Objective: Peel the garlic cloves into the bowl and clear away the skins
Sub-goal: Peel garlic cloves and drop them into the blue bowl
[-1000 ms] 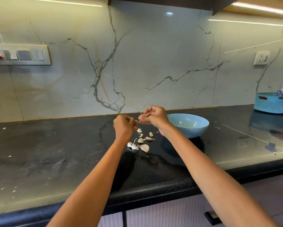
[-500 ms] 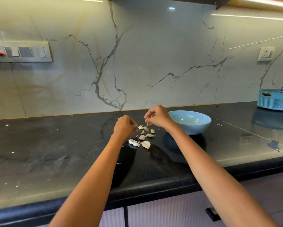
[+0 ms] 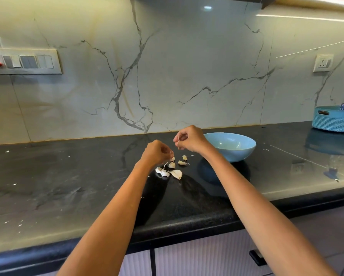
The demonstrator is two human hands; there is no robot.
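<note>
**Garlic peeling station, black countertop**

Left hand (image 3: 157, 152): fingers curled, pinching something small; what it is, cannot tell. Right hand (image 3: 189, 139): fingers curled, pinching a thin strip of garlic skin (image 3: 176, 144). Garlic cloves (image 3: 172, 168): loose cluster on the countertop (image 3: 67, 176), below both hands. Light blue bowl (image 3: 244, 150): just right of the right hand. Blue woven basket (image 3: 332, 120): far right.
</note>
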